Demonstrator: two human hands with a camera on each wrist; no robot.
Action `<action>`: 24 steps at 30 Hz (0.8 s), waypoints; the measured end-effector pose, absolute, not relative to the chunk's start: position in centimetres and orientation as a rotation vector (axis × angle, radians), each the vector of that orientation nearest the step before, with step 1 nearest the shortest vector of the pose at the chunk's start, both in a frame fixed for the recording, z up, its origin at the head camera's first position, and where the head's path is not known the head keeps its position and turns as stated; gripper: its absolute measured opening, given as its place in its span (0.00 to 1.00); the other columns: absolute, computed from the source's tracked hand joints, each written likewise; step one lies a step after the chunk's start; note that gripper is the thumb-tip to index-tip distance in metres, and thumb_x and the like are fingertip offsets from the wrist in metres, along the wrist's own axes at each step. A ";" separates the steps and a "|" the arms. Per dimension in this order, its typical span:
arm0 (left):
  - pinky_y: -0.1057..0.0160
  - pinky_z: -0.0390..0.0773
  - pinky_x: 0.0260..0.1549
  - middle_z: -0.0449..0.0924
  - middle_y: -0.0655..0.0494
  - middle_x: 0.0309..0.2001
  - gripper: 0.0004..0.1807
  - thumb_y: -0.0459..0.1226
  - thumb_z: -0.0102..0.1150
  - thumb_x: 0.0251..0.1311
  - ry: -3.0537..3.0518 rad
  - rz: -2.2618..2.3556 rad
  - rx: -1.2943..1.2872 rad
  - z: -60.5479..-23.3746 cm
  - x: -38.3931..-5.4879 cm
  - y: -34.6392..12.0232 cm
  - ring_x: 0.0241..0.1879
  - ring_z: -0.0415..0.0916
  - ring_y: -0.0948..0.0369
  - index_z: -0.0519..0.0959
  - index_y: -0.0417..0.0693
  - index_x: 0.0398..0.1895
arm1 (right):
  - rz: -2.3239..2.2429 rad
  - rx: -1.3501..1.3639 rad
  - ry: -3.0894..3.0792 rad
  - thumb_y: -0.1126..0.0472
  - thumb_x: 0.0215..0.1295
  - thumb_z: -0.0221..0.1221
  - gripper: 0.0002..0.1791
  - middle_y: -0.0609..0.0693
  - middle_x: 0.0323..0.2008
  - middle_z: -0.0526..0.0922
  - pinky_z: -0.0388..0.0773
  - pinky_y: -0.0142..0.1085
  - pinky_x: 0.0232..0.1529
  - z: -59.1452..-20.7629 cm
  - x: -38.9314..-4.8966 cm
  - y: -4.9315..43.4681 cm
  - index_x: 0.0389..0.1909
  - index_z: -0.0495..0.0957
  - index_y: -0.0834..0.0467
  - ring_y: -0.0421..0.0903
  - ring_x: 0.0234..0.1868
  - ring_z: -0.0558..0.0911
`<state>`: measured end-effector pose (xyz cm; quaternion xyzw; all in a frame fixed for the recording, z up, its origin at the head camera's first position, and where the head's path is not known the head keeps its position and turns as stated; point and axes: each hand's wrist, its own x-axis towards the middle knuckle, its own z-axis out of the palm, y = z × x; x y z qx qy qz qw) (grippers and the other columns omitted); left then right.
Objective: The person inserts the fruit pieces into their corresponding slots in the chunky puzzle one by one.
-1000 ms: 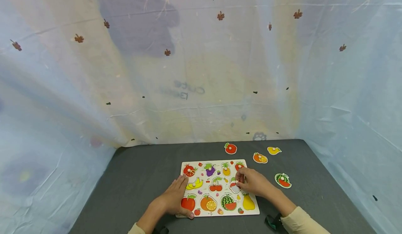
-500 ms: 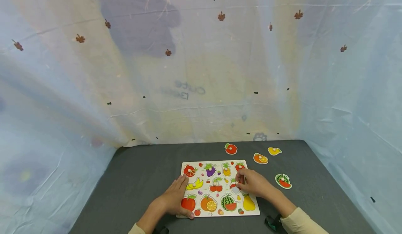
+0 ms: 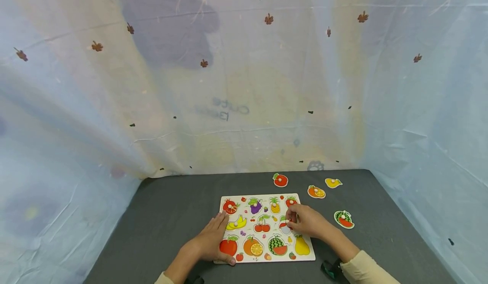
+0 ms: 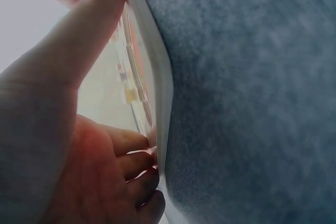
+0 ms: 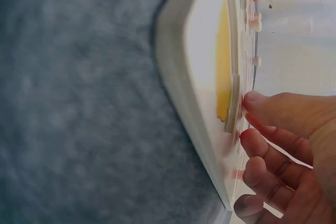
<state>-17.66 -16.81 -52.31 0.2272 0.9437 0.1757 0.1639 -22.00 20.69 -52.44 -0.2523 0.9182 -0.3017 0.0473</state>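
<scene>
Pinched at a red-and-white fruit pc. w/ a green leaf point(image 3: 282, 224), thumb & forefinger of a person's bare R hand point(image 3: 305, 220) work at the right end of the middle row; knob partly hidden, whether the pc. sits flush can't be told. It lies on a white rectangular fruit-puzzle board point(image 3: 244, 211), flat on the table.

Step in hand, by the look of it: seating this pc. Next move likely calls for a straight press down, then a clean release, w/o snagging the red strawberry pc. point(image 3: 291, 201) just above.

At the board's left edge, a bare L hand point(image 3: 211, 239) rests w/ relaxed fingers spread, gripping nothing, apparently a brace; thumb's at the nr. edge.

Bottom row: four knobless printed recesses, incl. the yellow pear recess point(image 3: 302, 246), sunken in the right-wrist view. Their likely matches lie off-board: green-and-red watermelon pc. point(image 3: 344, 219) right of the board; orange citrus pc. point(image 3: 316, 191), yellow pear pc. point(image 3: 333, 183) & round red apple pc. point(image 3: 280, 180) farther back, apple nearest the table's rear edge.

Bare dark-grey tablecloth point(image 3: 175, 207) gives room left & behind; R forearm fills the gap btwn the board's lower right & the watermelon. Pale printed curtain point(image 3: 244, 84) walls off the back.
</scene>
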 end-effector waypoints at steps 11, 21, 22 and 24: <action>0.36 0.53 0.80 0.48 0.37 0.85 0.74 0.66 0.81 0.48 2.687 0.512 0.673 -52.1 -17.4 -17.0 0.85 0.45 0.42 0.51 0.32 0.85 | -0.946 -0.797 2.838 0.60 0.70 0.71 0.06 0.41 0.29 0.76 0.72 0.32 0.28 -51.1 -22.8 20.9 0.39 0.82 0.54 0.37 0.27 0.72; 0.39 0.54 0.81 0.51 0.39 0.85 0.71 0.65 0.81 0.49 2.688 0.494 0.715 -52.2 -17.3 -17.5 0.84 0.50 0.42 0.55 0.33 0.84 | -0.938 -0.786 2.937 0.62 0.71 0.71 0.06 0.43 0.33 0.76 0.73 0.31 0.30 -50.7 -25.3 20.3 0.44 0.84 0.57 0.39 0.30 0.72; 0.38 0.53 0.81 0.51 0.39 0.85 0.71 0.64 0.81 0.49 2.683 0.507 0.716 -52.2 -17.3 -17.6 0.84 0.50 0.42 0.55 0.33 0.84 | -0.952 -0.806 2.939 0.63 0.71 0.70 0.06 0.44 0.34 0.77 0.74 0.32 0.30 -50.7 -25.6 20.3 0.44 0.84 0.58 0.40 0.31 0.73; 0.38 0.53 0.81 0.51 0.40 0.85 0.70 0.63 0.82 0.49 2.672 0.527 0.710 -52.1 -17.3 -17.8 0.84 0.51 0.42 0.55 0.34 0.84 | -0.973 -0.840 2.944 0.65 0.72 0.69 0.06 0.46 0.36 0.78 0.76 0.33 0.32 -50.6 -26.1 20.3 0.45 0.83 0.60 0.43 0.33 0.74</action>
